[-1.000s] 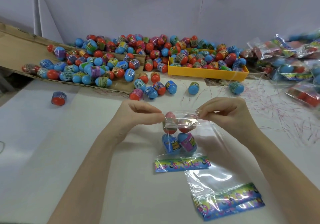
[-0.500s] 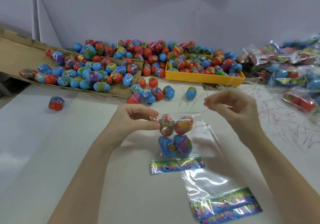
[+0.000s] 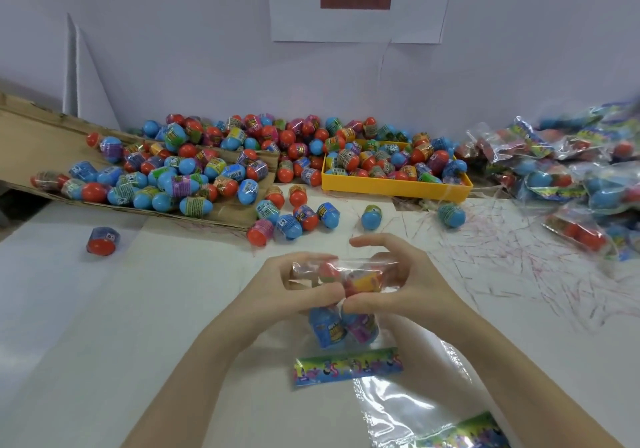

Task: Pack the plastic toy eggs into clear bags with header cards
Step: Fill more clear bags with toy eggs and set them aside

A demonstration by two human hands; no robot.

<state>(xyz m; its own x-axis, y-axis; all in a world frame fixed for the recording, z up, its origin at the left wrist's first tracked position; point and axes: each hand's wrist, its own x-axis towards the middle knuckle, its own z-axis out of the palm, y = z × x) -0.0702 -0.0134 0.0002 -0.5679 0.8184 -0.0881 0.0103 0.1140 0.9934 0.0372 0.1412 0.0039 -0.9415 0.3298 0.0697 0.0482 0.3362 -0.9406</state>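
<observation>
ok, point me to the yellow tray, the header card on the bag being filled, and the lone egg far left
yellow tray (image 3: 391, 188), head view, front wall.
header card (image 3: 348, 366), head view, middle of the printed strip.
lone egg (image 3: 102, 241), head view, middle of the egg.

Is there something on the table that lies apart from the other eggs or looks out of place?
Yes. One red and blue egg lies alone at the left, apart from the pile on the cardboard. Red threads are scattered at the right.

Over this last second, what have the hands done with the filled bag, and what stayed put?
Both hands closed in: the right hand, which had let go, grips the bag again, and the left hand moved from its top edge to around the eggs. The header card, empty bags and yellow tray stayed put.
</observation>
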